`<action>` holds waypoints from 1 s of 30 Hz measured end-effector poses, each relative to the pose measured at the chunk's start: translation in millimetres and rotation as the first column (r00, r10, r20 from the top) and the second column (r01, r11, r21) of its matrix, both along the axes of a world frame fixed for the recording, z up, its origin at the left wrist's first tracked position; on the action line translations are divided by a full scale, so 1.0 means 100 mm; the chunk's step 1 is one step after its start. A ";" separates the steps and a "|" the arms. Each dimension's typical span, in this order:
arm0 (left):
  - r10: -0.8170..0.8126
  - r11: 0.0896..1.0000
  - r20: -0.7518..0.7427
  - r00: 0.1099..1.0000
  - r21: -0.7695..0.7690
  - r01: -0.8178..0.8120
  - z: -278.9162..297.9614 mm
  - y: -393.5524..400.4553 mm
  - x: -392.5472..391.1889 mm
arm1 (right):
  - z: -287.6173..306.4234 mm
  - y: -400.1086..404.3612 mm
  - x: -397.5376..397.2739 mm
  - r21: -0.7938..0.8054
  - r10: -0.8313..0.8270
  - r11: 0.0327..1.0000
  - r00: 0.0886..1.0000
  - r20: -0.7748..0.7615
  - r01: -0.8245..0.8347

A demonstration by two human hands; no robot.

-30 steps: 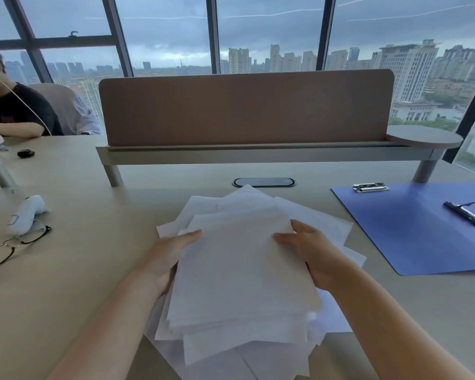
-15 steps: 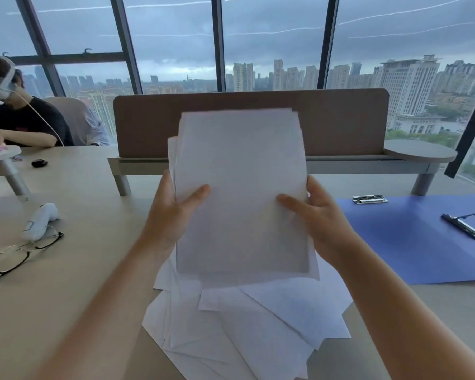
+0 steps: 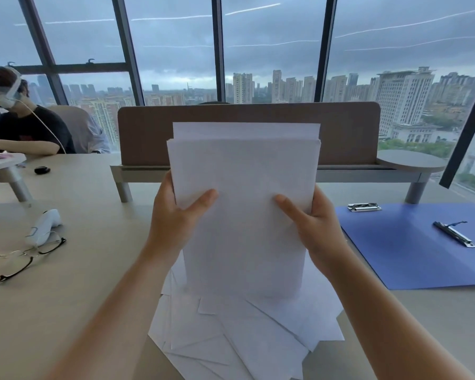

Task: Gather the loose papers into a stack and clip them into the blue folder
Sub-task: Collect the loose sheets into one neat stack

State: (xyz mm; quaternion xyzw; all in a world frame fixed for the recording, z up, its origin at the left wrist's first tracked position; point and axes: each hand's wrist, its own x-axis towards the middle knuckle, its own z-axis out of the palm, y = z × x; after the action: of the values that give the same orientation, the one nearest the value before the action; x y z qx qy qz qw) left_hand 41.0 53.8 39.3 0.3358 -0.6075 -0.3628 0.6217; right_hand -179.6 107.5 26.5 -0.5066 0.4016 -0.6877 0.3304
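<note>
Since 0.5 s ago, we have squared the upright bundle of white paper sheets (image 3: 243, 215): its side edges now line up far better, though 1 or 2 sheets at the back stand higher than the front sheet. The bundle stands roughly vertical, its bottom edge down at the loose white sheets (image 3: 231, 333) fanned out on the beige desk (image 3: 93, 270); we cannot tell whether it touches them.

Our left hand (image 3: 173, 223) grips the bundle's left edge, thumb across the front and fingers hidden behind. Our right hand (image 3: 313, 223) mirrors it on the right edge, thumb in front.

Step in hand, as we judge it: jogging a first batch into a stack. Gathering is not finished, since many sheets lie unaligned on the desk.

The open blue plastic folder (image 3: 412, 248) lies flat to the right, well apart from the bundle, with its long metal clip bar (image 3: 454, 233) on it and a small silver clip (image 3: 364, 207) at its far edge.

Next move calls for levelling the top edges, then collecting the remaining sheets before carrying the stack to the folder.
</note>
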 end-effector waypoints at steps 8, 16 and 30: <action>-0.249 0.927 -0.077 0.966 0.268 0.260 -0.29 0.03 0.14 | -0.28 0.03 0.02 0.174 -0.002 0.985 1.000 0.000 0.002; -0.219 0.910 -0.137 0.966 0.329 0.253 -0.33 0.02 0.17 | -0.26 -0.01 0.04 0.175 0.026 0.984 0.999 0.033 -0.031; -0.012 0.884 -0.248 0.969 0.451 0.127 -0.58 -0.13 0.18 | -0.55 -0.08 -0.01 0.414 0.075 0.909 0.995 -0.060 -0.043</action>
State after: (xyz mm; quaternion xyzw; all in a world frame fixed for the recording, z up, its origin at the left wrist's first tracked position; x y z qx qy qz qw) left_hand 58.8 41.1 -18.3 0.4063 -0.4359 -0.5571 0.5784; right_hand -180.2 99.7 -28.6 -0.4629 0.5341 -0.5576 0.4353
